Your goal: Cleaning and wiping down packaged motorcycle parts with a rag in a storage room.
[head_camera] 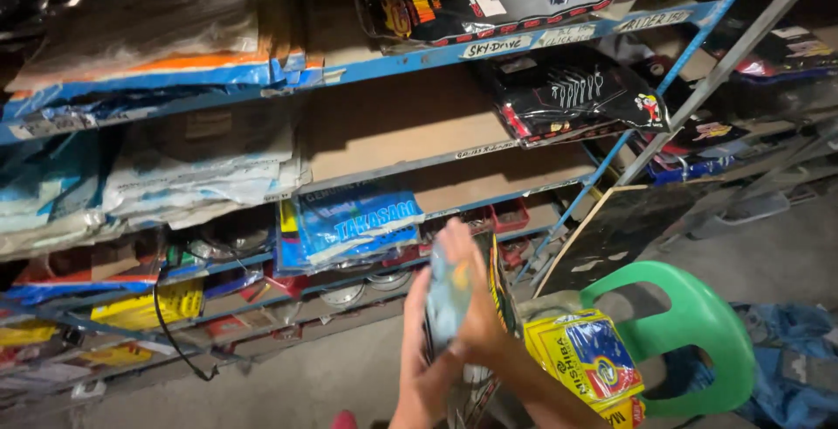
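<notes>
Both hands met low in the frame, near six o'clock. Right hand (471,294) was clasped over the top of a flat plastic packet (449,294) with a pale blue face and dark back; left hand (417,368) gripped it from below, blurred. At four o'clock stood a green plastic chair (698,324) bearing yellow packets (587,359). Blue metal shelving (393,62) spanned nine to one o'clock, stacked with bagged goods.

Both hands, left hand (419,350) and right hand (476,302), hold a flat shiny packet (449,294) near the green chair (698,324), below the blue shelves (393,62).
</notes>
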